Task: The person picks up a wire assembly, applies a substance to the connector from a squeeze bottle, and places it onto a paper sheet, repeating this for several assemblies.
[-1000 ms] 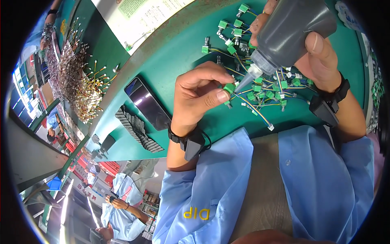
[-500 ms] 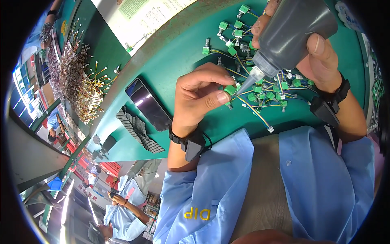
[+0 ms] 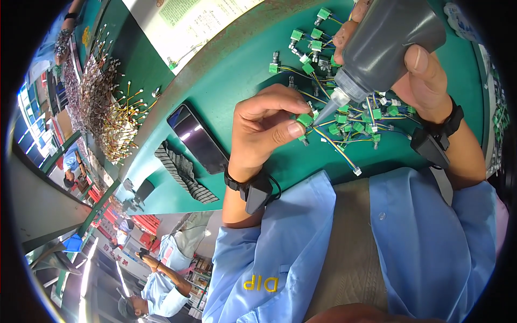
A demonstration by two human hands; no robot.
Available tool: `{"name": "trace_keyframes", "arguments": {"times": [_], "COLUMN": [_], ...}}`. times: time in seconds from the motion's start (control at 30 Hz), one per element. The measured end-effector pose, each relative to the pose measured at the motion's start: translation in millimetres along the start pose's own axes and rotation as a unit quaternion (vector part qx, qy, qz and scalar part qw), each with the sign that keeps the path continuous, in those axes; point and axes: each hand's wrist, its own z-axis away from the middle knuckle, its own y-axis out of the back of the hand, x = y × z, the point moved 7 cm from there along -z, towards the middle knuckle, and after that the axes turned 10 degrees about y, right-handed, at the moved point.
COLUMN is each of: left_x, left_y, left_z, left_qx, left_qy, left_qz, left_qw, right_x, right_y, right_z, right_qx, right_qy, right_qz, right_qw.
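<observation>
The nozzle [image 3: 326,109] and the small green component [image 3: 305,119] meet almost tip to face just right of centre in the upper half of the frame; whether they touch or a sliver of gap remains, I cannot tell. The component is pinched between thumb and forefinger of the left hand [image 3: 253,121], which comes at it from its left side. The right hand [image 3: 425,89] is wrapped around a dark grey squeeze bottle [image 3: 390,46], thumb on one side and fingers on the other, the bottle tilted so that its long axis slants from the upper right of the frame down to the lower left, nozzle foremost. The two hands are apart, with the nozzle bridging the space between them. From beside the component, a thin wire lead [image 3: 339,149] runs toward the lower right, ending in a white connector [image 3: 357,171]. More green components [image 3: 357,127] and wires lie jumbled below and around the bottle on the green tabletop [image 3: 280,164]. Left of the left hand are a dark phone [image 3: 198,137] and a striped cloth [image 3: 180,169]; a printed sheet [image 3: 204,21] lies at the top, a mass of wires [image 3: 99,102] at the upper left, and a co-worker [image 3: 161,293] appears at the lower left.
</observation>
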Motion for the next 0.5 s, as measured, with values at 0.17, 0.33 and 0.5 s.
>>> {"name": "trace_keyframes", "arguments": {"times": [0.17,0.33,0.5], "left_x": [0.2,0.7,3.3], "left_y": [1.0,-0.2,-2.3], "left_z": [-0.6,-1.3,-1.3], "left_qx": [0.002,-0.005,-0.026], "left_qy": [-0.005,-0.012,-0.033], "left_qz": [0.001,0.004,0.010], "left_qw": [1.000,1.000,0.999], "right_x": [2.4,-4.1,-7.4], "right_y": [-1.0,3.5,7.1], "right_z": [-5.1,-2.8,-4.8], "right_qx": [-0.001,-0.002,-0.005], "right_qy": [0.006,0.013,0.019], "right_qz": [0.055,0.109,0.151], "right_qw": [0.998,0.994,0.988]}}
